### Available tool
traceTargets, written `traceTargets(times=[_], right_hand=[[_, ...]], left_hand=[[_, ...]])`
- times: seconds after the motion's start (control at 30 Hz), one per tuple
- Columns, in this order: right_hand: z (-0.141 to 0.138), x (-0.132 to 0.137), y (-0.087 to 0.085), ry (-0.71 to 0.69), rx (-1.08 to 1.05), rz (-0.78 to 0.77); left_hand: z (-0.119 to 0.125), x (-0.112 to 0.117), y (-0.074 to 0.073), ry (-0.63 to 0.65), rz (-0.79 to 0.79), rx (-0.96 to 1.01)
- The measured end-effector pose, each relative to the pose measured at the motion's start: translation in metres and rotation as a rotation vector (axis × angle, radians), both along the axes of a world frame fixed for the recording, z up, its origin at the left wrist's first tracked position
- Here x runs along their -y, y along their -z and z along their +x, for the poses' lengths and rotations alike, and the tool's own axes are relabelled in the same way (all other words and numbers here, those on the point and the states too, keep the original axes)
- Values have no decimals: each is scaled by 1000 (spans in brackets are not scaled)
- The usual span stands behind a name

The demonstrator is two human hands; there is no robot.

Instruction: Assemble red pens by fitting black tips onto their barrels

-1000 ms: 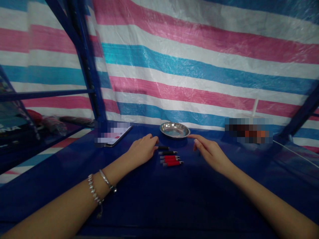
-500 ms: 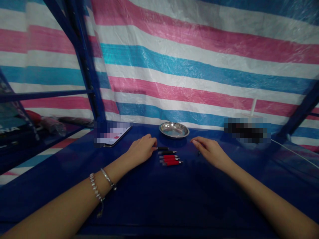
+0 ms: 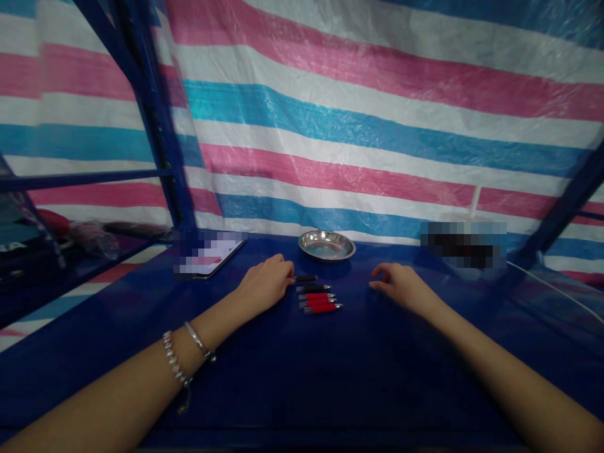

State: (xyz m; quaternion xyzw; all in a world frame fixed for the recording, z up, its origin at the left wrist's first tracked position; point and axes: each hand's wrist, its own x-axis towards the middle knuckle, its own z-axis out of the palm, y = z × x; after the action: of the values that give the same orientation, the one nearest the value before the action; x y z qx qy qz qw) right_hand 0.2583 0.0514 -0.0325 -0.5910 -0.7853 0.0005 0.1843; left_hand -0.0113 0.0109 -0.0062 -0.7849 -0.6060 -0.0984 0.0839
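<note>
My left hand (image 3: 267,281) rests on the blue table, its fingers closed on the left end of a black pen (image 3: 306,278). Just below that pen lies a second black pen (image 3: 315,288), roughly parallel. Under it are several red pens (image 3: 321,303) set close together in a row, their silver tips to the right. My right hand (image 3: 399,284) hovers at or near the tabletop, right of the pens, with thumb and fingers apart and nothing in them. A shallow round metal dish (image 3: 326,258) stands behind the pens, between the two hands.
A tablet or phone (image 3: 221,259), partly pixelated, leans at the back left. A blurred dark object (image 3: 465,248) sits at the back right, with a white cable (image 3: 557,286) beside it. Blue frame posts and a striped sheet (image 3: 330,145) enclose the table (image 3: 330,384).
My right hand has drawn slightly right, and its thumb and fingers have parted. My left hand stays at the black pen. The whole view has shifted a little.
</note>
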Motion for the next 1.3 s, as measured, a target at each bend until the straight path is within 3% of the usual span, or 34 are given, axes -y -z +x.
traceTargets(times=[0.5, 0.97, 1.1, 1.2, 1.3], right_hand=[[-4, 3, 1, -7, -44, -70], [-1, -2, 3, -4, -85, -14], [-12, 9, -7, -192, -329, 6], [-23, 21, -13, -385, -682, -140], [-31, 31, -15, -420, -866, -294]], left_hand=[[16, 16, -9, 68, 39, 75], [22, 22, -11, 109, 50, 109], [25, 25, -12, 145, 44, 133], [29, 27, -11, 180, 45, 158], [32, 29, -9, 209, 45, 188]])
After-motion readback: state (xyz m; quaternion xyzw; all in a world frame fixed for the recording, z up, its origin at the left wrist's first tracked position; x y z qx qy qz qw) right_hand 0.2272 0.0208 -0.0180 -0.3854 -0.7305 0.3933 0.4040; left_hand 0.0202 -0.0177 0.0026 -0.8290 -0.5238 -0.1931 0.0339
